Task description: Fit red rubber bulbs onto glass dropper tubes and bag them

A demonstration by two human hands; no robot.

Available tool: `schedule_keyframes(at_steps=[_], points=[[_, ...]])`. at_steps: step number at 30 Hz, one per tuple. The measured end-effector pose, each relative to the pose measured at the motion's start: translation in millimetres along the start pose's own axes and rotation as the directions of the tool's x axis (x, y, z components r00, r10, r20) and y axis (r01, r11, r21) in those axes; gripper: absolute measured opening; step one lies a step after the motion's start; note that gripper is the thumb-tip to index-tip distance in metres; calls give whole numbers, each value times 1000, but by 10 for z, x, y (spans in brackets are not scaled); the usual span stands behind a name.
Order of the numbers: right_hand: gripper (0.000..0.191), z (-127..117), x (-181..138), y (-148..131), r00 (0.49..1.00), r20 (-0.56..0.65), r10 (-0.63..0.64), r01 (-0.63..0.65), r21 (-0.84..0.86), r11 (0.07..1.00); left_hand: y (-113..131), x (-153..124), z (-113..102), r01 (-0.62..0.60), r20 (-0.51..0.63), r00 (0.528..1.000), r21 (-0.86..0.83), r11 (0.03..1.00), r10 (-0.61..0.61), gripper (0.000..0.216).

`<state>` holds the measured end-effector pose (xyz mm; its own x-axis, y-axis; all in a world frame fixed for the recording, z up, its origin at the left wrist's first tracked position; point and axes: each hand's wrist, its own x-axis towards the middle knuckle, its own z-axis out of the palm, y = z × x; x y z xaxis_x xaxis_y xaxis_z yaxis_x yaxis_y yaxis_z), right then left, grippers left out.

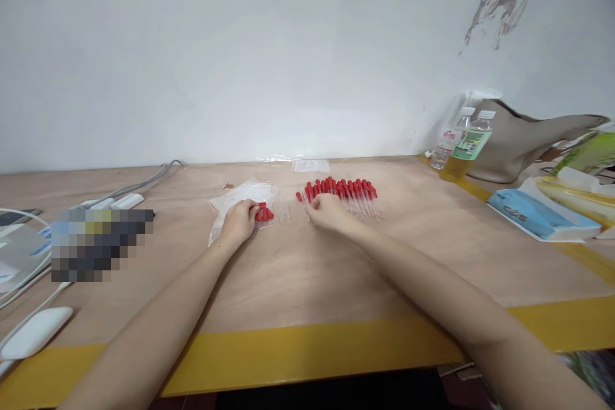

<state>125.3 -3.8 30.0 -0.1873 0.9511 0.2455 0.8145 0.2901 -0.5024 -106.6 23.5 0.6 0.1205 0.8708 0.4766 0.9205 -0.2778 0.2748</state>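
Left hand (241, 219): thumb and fingertips pinched on one red cap (262, 204), right over the loose red caps (262, 215).
Right hand (327, 210): fingertips drawn in at a thin clear tube (303, 196), left end of the row. Too small to tell if it's actually gripped.
Gap: hands well apart, loose tubes (282, 208) lying between them.
Cap handling: caps look small and bunched; best to pinch one by its sides, keep the pile from scattering.
Tube handling: looks slim and possibly fragile; light fingertip hold, no side load, forearm kept off the finished-looking row.
Pose: forearms come in from the bottom corners and converge toward the middle. Backs of both hands up, fingers curled. Right hand hides part of the row; worth lifting clear for a better view.
Caps' spot: on the right edge of the clear plastic bag (252, 192), which lies flat.
Capped row: red-topped droppers (342, 189) side by side, red ends toward the wall (240, 45), clear stems toward the person.
Table (307, 269): brown covering, yellow strip (307, 349) along the near edge; white packet (311, 166) by the wall.
Right side: two bottles, one yellow-filled (473, 144), plus blue tissue pack (542, 213).
Left side: grey cable (139, 186), white rounded device (38, 332).
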Motion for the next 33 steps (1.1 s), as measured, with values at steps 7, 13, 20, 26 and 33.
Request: schedule_keyframes(at_steps=[7,13,20,26,33], points=[[11,-217,-525,527,969,-99,-225,229,36,973,269,-63,-77,-19,-102,995,-170,985,2,21],[25,-201,-637,768,916,-218,-337,364,97,926,739,-253,85,66,130,991,-727,684,43,29],[18,-140,-660,622,916,-242,-320,353,107,930,1020,-399,141,385,406,912,-801,458,-56,26],[17,-93,-638,546,936,-242,-257,293,123,948,1032,-390,136,381,405,913,-813,440,-40,22],[16,-85,-654,532,926,-237,-293,335,165,927,1067,-411,86,361,405,914,-799,480,-13,24]])
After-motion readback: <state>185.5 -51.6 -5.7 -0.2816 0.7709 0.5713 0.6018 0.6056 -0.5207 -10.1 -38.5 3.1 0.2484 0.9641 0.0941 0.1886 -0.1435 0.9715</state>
